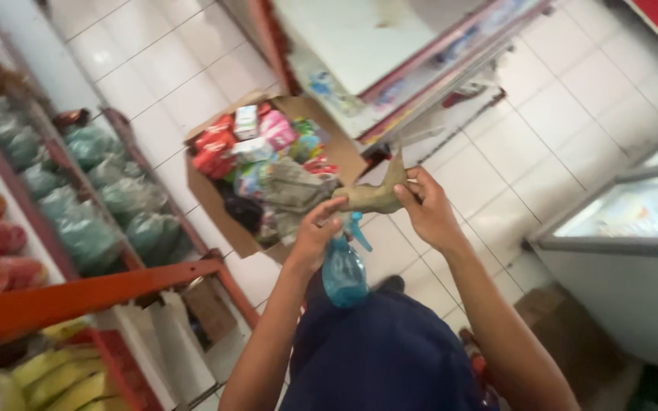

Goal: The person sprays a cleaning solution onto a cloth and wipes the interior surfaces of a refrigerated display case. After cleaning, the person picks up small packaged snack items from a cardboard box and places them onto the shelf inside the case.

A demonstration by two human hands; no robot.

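Left hand (pixel 317 232) grips a blue spray bottle (pixel 344 272) and, with the right hand (pixel 428 209), pinches a twisted cloth (pixel 371 196) above a full cardboard box (pixel 268 171); shelves (pixel 78 297) blurred.

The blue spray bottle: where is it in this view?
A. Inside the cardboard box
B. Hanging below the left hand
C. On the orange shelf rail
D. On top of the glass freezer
B. The blue spray bottle hangs under the left hand, whose fingers are at its trigger head, above the person's dark blue clothing, while the right hand grips a twisted grey-brown cloth.
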